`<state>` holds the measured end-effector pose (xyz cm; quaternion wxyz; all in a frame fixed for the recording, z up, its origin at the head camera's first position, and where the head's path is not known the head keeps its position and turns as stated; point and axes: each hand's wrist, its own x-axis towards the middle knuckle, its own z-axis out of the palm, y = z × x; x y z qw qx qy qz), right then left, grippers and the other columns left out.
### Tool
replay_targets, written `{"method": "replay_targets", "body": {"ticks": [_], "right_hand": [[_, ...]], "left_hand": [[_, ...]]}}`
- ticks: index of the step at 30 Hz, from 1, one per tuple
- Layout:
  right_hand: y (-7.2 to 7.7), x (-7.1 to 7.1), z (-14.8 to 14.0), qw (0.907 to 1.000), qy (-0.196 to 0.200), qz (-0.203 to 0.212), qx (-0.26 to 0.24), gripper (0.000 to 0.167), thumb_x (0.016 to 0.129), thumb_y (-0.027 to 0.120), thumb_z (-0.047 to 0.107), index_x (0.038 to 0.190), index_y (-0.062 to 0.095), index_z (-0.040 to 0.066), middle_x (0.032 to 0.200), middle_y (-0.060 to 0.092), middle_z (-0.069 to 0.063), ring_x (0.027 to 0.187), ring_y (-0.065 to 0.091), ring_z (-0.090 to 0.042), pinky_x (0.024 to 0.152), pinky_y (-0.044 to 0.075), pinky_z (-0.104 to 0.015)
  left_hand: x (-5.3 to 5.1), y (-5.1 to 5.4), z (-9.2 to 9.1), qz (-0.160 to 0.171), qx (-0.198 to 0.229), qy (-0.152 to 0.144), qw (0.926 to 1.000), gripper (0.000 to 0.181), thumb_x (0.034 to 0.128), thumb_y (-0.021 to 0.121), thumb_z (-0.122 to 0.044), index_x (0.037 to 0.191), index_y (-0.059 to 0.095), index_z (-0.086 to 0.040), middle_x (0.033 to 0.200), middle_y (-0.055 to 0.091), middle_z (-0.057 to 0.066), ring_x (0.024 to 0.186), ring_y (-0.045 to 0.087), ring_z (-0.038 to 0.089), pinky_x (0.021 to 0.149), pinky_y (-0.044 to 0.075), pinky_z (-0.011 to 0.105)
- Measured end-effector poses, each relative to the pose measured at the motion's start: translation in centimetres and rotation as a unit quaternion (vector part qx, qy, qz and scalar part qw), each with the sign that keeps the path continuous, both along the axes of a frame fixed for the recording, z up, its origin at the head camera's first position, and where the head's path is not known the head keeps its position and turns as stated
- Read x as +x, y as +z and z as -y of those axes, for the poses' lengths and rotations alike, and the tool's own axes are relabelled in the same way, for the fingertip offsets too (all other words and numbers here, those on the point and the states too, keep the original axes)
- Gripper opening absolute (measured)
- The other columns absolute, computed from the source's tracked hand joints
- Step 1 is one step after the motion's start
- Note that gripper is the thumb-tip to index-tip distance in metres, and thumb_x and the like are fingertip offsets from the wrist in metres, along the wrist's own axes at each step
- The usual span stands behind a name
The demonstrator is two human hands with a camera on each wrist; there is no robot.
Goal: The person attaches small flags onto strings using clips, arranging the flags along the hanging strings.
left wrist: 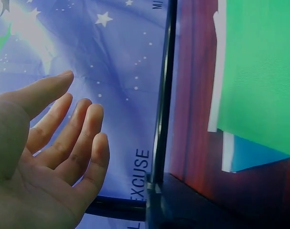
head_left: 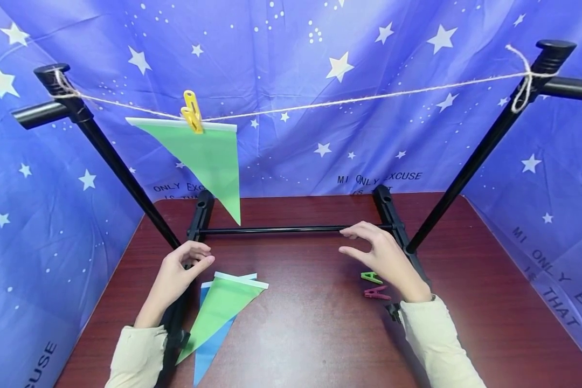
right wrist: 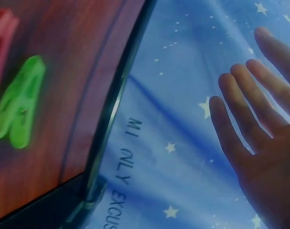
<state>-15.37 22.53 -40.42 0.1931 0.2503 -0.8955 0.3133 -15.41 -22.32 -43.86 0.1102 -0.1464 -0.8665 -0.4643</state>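
A yellow clothespin [head_left: 192,116] is gripping a green pennant [head_left: 210,156] on the string [head_left: 364,98], its tip pointing down. A second green pennant [head_left: 220,304] is overlapping a blue pennant [head_left: 213,345], both long axes slanting toward the near left. The left hand [head_left: 177,269] is hovering beside them, the right hand [head_left: 383,258] near green [right wrist: 26,102] and pink clothespins [head_left: 371,293]; both are holding nothing, fingers loosely bent. The reddish-brown desk [head_left: 310,323] is carrying these; starry blue cloth [head_left: 291,59] is surrounding it.
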Motion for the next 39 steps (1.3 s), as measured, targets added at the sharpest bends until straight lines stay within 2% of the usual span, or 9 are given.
{"method": "replay_targets", "body": {"ticks": [9,15,24,31,39], "right_hand": [[-1.5,1.0,-1.7,0.9983,-0.031,0.047,0.012,0.035,0.082,0.082,0.027,0.114,0.072,0.017,0.11,0.071,0.0,0.099,0.067,-0.021,0.082,0.053,-0.044],[-2.6,1.5,-2.5,0.9958,-0.041,0.078,0.025,0.038,0.083,0.081,0.029,0.117,0.07,0.017,0.109,0.072,-0.001,0.097,0.067,-0.022,0.081,0.054,-0.046],[-3.8,2.1,-3.9,0.9909,-0.059,0.113,0.044,0.042,0.082,0.082,0.029,0.119,0.07,0.014,0.113,0.071,-0.004,0.101,0.067,-0.026,0.085,0.053,-0.047],[-4.5,2.0,-4.6,0.9878,-0.062,0.131,0.056,0.045,0.081,0.083,0.03,0.119,0.069,0.01,0.111,0.071,-0.003,0.102,0.068,-0.024,0.088,0.052,-0.047],[-5.1,2.1,-5.1,0.9838,-0.069,0.153,0.062,0.044,0.081,0.082,0.032,0.117,0.069,0.008,0.106,0.071,-0.003,0.098,0.069,-0.021,0.088,0.052,-0.048]], "left_hand": [[-0.3,-1.0,-0.3,0.021,-0.007,-0.008,0.9997,0.019,0.09,0.075,-0.02,0.106,0.067,-0.014,0.089,0.071,0.0,0.081,0.064,0.004,0.072,0.05,0.017],[-0.4,-1.5,-0.2,0.035,-0.017,-0.005,0.9992,0.02,0.0896,0.075,-0.02,0.106,0.068,-0.014,0.09,0.071,0.0,0.079,0.064,0.004,0.07,0.05,0.019],[-0.9,-2.1,-0.4,0.069,-0.045,-0.03,0.9961,0.026,0.0903,0.075,-0.022,0.11,0.067,-0.006,0.094,0.071,0.002,0.078,0.064,0.011,0.071,0.053,0.024],[-1.3,-2.4,-0.3,0.106,-0.087,-0.042,0.9896,0.03,0.0896,0.075,-0.026,0.112,0.067,-0.008,0.102,0.07,0.003,0.094,0.066,0.019,0.081,0.054,0.028],[-1.8,-2.3,-0.5,0.153,-0.095,-0.05,0.9824,0.03,0.0906,0.074,-0.024,0.113,0.067,-0.005,0.108,0.068,0.011,0.1,0.065,0.028,0.076,0.055,0.029]]}}
